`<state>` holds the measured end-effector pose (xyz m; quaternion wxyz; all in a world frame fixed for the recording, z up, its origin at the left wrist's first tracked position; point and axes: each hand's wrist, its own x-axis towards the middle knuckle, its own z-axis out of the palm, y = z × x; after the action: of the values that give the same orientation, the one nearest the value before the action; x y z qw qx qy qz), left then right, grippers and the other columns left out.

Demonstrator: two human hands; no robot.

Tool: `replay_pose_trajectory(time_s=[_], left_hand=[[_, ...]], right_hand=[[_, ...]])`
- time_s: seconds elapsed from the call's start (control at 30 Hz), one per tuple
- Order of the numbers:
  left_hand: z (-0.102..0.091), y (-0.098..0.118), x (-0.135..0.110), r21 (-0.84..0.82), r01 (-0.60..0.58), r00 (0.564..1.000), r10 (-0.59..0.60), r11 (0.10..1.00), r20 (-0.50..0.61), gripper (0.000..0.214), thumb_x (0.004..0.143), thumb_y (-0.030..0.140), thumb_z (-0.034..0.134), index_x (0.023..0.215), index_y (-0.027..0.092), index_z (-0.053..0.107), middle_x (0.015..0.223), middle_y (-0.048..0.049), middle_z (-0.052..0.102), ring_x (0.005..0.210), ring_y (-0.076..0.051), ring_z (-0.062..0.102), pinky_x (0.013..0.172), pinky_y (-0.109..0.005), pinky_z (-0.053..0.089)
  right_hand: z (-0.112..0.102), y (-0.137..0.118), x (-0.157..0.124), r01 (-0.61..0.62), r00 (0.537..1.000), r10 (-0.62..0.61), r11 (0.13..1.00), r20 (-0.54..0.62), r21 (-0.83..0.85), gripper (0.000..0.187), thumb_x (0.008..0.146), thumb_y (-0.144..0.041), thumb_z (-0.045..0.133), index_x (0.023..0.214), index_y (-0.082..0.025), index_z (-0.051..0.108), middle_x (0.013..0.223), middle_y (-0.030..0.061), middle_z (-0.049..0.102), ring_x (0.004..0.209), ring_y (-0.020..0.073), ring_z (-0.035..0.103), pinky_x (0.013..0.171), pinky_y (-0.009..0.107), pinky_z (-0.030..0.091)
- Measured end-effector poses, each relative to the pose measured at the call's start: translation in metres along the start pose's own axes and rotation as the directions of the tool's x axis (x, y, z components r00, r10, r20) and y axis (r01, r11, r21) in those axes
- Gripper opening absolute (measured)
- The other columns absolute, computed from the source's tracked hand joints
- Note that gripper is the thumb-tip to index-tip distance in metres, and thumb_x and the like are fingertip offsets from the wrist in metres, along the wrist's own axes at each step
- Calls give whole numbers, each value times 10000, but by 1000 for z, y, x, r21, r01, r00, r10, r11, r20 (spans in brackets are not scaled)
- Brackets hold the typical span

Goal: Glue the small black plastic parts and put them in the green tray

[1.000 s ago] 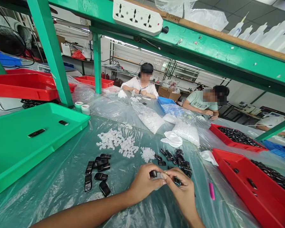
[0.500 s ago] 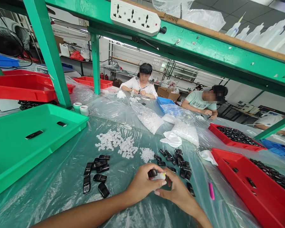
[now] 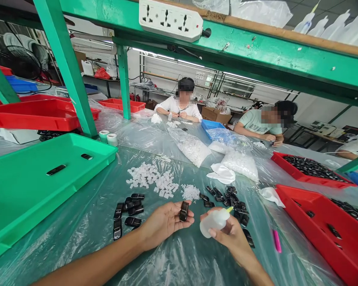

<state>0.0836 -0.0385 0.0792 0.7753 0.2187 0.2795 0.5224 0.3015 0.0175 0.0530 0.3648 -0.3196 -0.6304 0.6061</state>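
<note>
Palm up, my left hand (image 3: 164,222) holds a small glossy black plastic case (image 3: 184,211) across its fingers. My right hand (image 3: 231,234) is closed round a translucent white squeeze bottle (image 3: 211,224) with a yellow needle tip, tilted up to the right. The bottle is apart from the black case. Beyond my hands lie a heap of white plastic pieces (image 3: 167,183) and a smaller heap of tiny white bits (image 3: 190,192). More black cases (image 3: 133,206) lie left of my left hand, and another cluster of black cases (image 3: 238,204) sits beyond my right hand.
A green tray (image 3: 77,174) with two black pieces stands at left, a red tray (image 3: 313,210) at right. A pink stick-like item (image 3: 277,241) lies near it. Clear bags of white parts (image 3: 240,165) lie farther back. A green shelf beam (image 3: 256,51) crosses overhead. Two people work opposite.
My hands have moved apart. The squeeze bottle, earlier between both hands, is now upheld in my right hand. My left hand has turned palm up, with the black case on its fingers.
</note>
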Motion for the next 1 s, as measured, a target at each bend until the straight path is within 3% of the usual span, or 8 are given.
replay_pose_trajectory(time_s=[0.17, 0.33, 0.57, 0.63, 0.7, 0.77, 0.87, 1.0], left_hand=[[-5, 3, -4, -14, 3, 1000, -3, 1000, 19, 358, 854, 188, 443, 1166, 28, 515, 975, -146, 632, 960, -236, 592, 992, -412, 356], [-10, 3, -7, -40, -8, 1000, 9, 999, 24, 359, 833, 144, 467, 1167, 24, 520, 991, -145, 639, 1001, -244, 592, 1009, -409, 365], [-16, -2, -6, -12, -21, 1000, 21, 1000, 1, 344, 838, 147, 490, 1162, 48, 550, 997, -141, 646, 1010, -246, 594, 1007, -414, 378], [-17, 1, -6, 81, -36, 999, 36, 996, 4, 327, 842, 184, 517, 1146, 84, 581, 982, -118, 650, 997, -243, 598, 985, -409, 401], [-18, 9, -9, 296, -14, 1000, 9, 955, 19, 310, 834, 236, 551, 1111, 118, 623, 994, -103, 650, 968, -244, 608, 936, -399, 437], [-19, 21, -14, 575, -9, 1000, -5, 818, 23, 313, 824, 287, 560, 1096, 155, 643, 1035, -96, 651, 960, -251, 609, 873, -369, 463], [-23, 43, -27, 886, -63, 993, 119, 459, 9, 317, 837, 293, 510, 1124, 233, 630, 1084, -71, 659, 989, -257, 595, 796, -303, 453], [-35, 62, -47, 1000, 18, 947, 321, 12, -21, 310, 804, 199, 484, 1025, 281, 686, 944, -45, 704, 855, -260, 624, 678, -263, 413]], right_hand=[[1, 5, 0, 14, 994, 18, 957, -108, 290, 465, 768, -552, 577, 1106, -233, 586, 836, 41, 595, 718, 189, 542, 653, 304, 457], [7, -6, 2, 19, 991, 58, 822, -117, 569, 362, 902, -492, 342, 1090, -266, 553, 749, 5, 461, 536, 126, 407, 469, 246, 384], [11, -12, 2, 9, 998, 33, 798, -59, 603, 326, 891, -409, 326, 846, -197, 570, 701, 12, 415, 490, 107, 298, 451, 239, 300], [11, -11, 3, 12, 996, 42, 812, -78, 584, 310, 887, -411, 337, 852, -206, 567, 702, 15, 412, 514, 123, 326, 464, 250, 325], [10, -8, 4, 6, 992, 63, 832, -105, 555, 283, 879, -413, 362, 901, -224, 571, 722, 24, 430, 565, 150, 388, 495, 270, 375], [6, -3, 4, -5, 990, 79, 854, -121, 520, 272, 869, -416, 393, 943, -234, 581, 765, 42, 472, 637, 180, 452, 545, 300, 427], [1, 4, 3, -17, 987, 92, 876, -131, 483, 284, 834, -424, 477, 1018, -241, 594, 867, 69, 545, 759, 219, 520, 628, 339, 477], [-1, 11, 1, -55, 988, 106, 919, -111, 389, 352, 783, -391, 595, 1107, -258, 563, 976, 63, 596, 923, 245, 546, 805, 376, 460]])
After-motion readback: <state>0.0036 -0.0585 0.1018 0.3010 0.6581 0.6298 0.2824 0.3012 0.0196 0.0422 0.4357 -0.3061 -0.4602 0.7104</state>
